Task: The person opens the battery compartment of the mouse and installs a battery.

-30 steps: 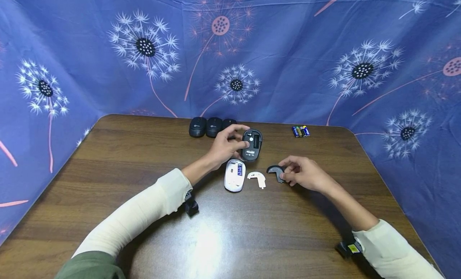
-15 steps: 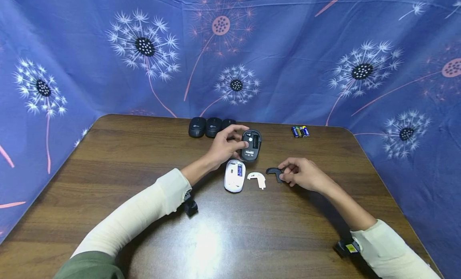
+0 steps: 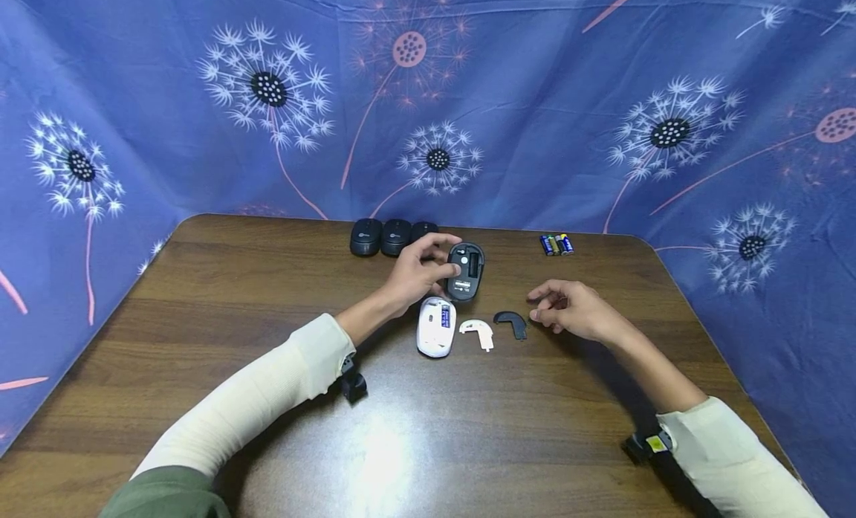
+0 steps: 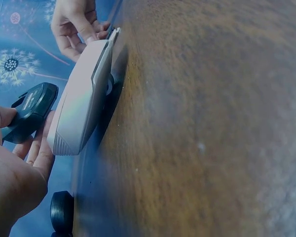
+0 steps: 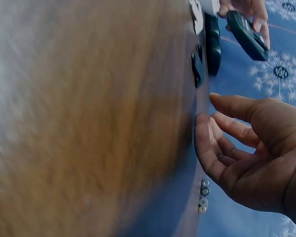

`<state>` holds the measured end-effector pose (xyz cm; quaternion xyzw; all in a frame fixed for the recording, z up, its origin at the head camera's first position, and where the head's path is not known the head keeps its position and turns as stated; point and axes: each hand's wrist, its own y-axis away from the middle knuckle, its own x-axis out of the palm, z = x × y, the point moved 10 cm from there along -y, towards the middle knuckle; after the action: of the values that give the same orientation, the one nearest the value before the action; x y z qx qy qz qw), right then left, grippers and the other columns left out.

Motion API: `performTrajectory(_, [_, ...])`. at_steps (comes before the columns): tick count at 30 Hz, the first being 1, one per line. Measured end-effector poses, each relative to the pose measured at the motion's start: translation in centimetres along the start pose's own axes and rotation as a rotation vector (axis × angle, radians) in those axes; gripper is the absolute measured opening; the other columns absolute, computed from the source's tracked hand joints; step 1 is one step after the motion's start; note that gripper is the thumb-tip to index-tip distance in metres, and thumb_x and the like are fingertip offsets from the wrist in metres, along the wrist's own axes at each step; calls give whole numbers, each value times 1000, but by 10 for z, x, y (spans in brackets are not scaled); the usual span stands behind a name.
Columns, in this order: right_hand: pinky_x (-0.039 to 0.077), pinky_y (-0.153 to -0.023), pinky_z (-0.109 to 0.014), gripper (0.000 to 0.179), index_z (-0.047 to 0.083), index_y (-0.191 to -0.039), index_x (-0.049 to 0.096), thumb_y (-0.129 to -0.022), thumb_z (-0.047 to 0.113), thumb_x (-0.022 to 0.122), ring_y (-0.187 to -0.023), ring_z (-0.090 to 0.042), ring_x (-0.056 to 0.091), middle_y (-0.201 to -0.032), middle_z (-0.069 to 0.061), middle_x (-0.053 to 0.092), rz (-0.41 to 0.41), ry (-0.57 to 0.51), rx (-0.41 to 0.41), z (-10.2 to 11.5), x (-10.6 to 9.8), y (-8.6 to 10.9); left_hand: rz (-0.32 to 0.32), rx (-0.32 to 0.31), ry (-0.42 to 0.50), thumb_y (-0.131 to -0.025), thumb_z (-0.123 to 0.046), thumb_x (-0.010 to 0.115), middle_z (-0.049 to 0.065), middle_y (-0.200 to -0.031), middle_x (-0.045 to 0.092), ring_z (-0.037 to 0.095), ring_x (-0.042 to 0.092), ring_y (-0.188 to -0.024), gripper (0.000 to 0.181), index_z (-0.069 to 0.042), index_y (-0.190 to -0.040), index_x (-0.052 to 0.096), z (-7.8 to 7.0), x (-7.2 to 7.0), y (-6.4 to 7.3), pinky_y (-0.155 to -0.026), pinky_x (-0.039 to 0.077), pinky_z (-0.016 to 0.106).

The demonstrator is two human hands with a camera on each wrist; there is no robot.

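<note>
Held between the thumb and fingers of my left hand [image 3: 416, 274] is a black computer mouse [image 3: 466, 273], its underside and uncovered battery slot facing me. Just below it on the table lies a white mouse [image 3: 436, 327], belly up, with a blue battery showing inside. A white battery cover [image 3: 478, 334] sits to the right of that mouse. Beside it rests a black battery cover [image 3: 511, 323], flat on the wood. My right hand [image 3: 571, 310] hovers to the right of the black cover, touching nothing, fingers loosely bent, as the right wrist view [image 5: 256, 153] also shows.
Three black mice [image 3: 396, 237] stand in a row along the back edge of the wooden table [image 3: 281, 280]. Several batteries [image 3: 557, 244] lie together at the back right. Behind the table hangs a blue cloth [image 3: 521, 131] with a dandelion print.
My right hand has let go of the black cover, leaving it flat on the table, and moved off to the right. My left hand keeps holding the black mouse in place.
</note>
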<state>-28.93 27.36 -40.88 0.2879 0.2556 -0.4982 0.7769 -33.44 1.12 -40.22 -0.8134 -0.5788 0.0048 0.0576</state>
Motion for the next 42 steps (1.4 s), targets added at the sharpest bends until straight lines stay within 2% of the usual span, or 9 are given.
performTrajectory(5, [68,-69,-33,42,-6,-142,66,-108,16,77,-89,-21,73,-113,-18,77,-8,8,-2,-3,-13,-3,9,5,-1,-101,4,76,9,-110,68,15,74,-81,54,-10,-152,66,-2,-2,1,-61,70,34])
performTrajectory(11, [69,-72,-34,43,-8,-145,64,-109,11,74,-91,-22,76,-119,-23,76,-28,11,1,-7,-27,-9,2,10,-2,-100,5,76,10,-109,69,15,73,-81,53,-10,-150,67,-4,-4,2,-60,70,34])
performTrajectory(20, [70,-79,-32,49,-7,-155,57,-112,14,70,-102,-18,76,-132,-28,72,-51,2,39,-32,-53,-23,-1,7,15,-101,3,76,8,-109,68,14,73,-81,52,-12,-150,67,-5,-4,3,-60,69,32])
performTrajectory(26, [70,-81,-31,50,-7,-156,55,-113,13,69,-101,-14,76,-137,-31,71,-80,8,60,-45,-68,-35,-2,8,19,-101,4,76,9,-109,68,15,74,-81,53,-11,-150,67,-7,-4,4,-60,71,35])
performTrajectory(31, [70,-81,-30,52,-6,-157,55,-113,16,70,-100,-11,73,-139,-31,68,-104,24,79,-52,-80,-41,1,5,18,-101,5,75,9,-109,67,14,73,-80,56,-6,-154,63,-6,-5,4,-59,70,33])
performTrajectory(38, [70,-76,-27,50,-11,-152,56,-111,13,72,-90,1,70,-133,-34,68,-169,13,77,-62,-95,-50,-5,-13,-7,-101,2,77,8,-109,68,14,72,-80,55,-11,-153,65,-1,-5,4,-59,68,31])
performTrajectory(42, [69,-73,-25,52,-14,-152,55,-109,9,74,-85,3,69,-130,-35,69,-210,0,76,-70,-103,-56,-5,-3,-8,-101,2,77,7,-109,68,14,72,-80,55,-11,-153,66,-2,-5,4,-59,68,31])
